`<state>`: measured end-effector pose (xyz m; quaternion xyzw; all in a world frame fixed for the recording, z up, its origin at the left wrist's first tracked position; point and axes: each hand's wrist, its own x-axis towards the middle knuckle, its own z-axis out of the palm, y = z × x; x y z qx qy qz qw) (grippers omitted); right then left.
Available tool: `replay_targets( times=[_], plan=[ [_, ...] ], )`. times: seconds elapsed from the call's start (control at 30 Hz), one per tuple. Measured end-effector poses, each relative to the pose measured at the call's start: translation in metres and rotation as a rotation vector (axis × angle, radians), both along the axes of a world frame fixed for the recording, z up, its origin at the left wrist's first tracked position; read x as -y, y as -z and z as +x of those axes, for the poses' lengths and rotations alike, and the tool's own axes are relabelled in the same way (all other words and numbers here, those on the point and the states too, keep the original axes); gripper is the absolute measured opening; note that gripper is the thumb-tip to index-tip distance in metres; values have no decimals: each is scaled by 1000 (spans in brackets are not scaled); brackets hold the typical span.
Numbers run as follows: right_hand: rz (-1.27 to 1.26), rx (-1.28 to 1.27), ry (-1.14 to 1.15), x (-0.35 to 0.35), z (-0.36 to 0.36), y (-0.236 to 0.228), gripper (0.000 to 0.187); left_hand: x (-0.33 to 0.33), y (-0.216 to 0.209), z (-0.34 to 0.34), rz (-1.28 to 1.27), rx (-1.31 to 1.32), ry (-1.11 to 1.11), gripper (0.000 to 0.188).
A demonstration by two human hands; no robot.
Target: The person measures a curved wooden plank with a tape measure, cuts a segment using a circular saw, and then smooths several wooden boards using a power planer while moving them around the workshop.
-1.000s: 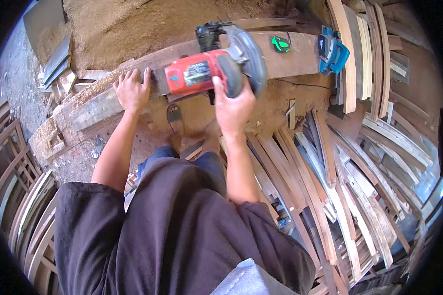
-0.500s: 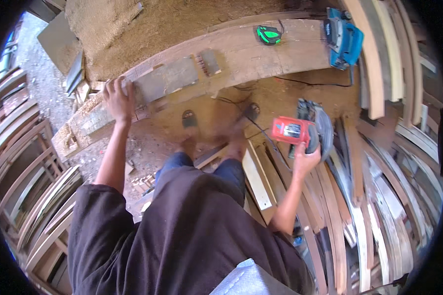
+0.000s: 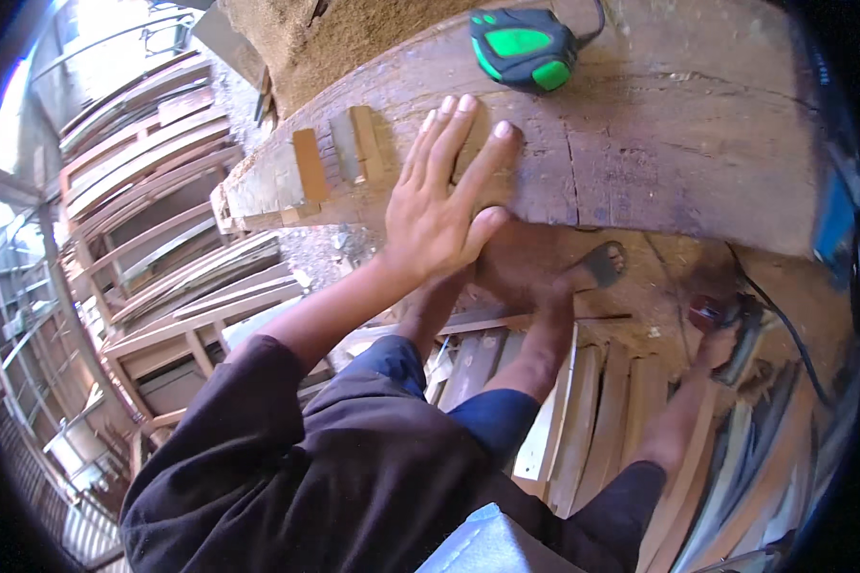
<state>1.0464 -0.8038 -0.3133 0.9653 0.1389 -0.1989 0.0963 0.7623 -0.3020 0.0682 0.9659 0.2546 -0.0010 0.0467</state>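
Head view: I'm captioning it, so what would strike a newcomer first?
First, the left hand at centre, spread on the thick wooden beam. Near the top lies a green-and-black tool; at lower right, the right hand holds a red power tool.

Woodworking workshop, stacked timber (image 3: pixel 148 143), spread sawdust (image 3: pixel 306 57), thick wooden plank (image 3: pixel 669 134), tape measure (image 3: pixel 522 50)

worn wood plank (image 3: pixel 678 153), plastic tape measure (image 3: pixel 524 48)
plank: matt, cracked and scuffed face. tape measure: smooth shell, slight sheen on green parts. red tool (image 3: pixel 705 313): plastic-looking, blurred. shirt (image 3: pixel 401 468): matt soft cloth, creased. shorts (image 3: pixel 495 420): cloth, matt. sawdust (image 3: pixel 301 57): loose, grainy. wood strips (image 3: pixel 631 401): bare, dull.
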Motion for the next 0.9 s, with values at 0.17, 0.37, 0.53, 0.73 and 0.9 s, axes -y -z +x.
replay_targets(
  times=[0.17,0.37,0.53,0.73,0.9],
  plan=[
    [-211,-174,-106,31,47,137,69,3,14,1,-8,58,1,78],
    [-86,-330,-273,-39,-10,187,56,4,9,5,40,86,-7,79],
    [295,-370,-331,-83,-82,89,50,6,-5,10,38,-14,-22,75],
    [513,-609,-138,-186,-185,-171,47,-4,-31,-4,-204,118,-56,64],
    [779,-647,-138,-221,-206,-338,43,-24,-62,-23,-41,107,-274,70]
  ],
)
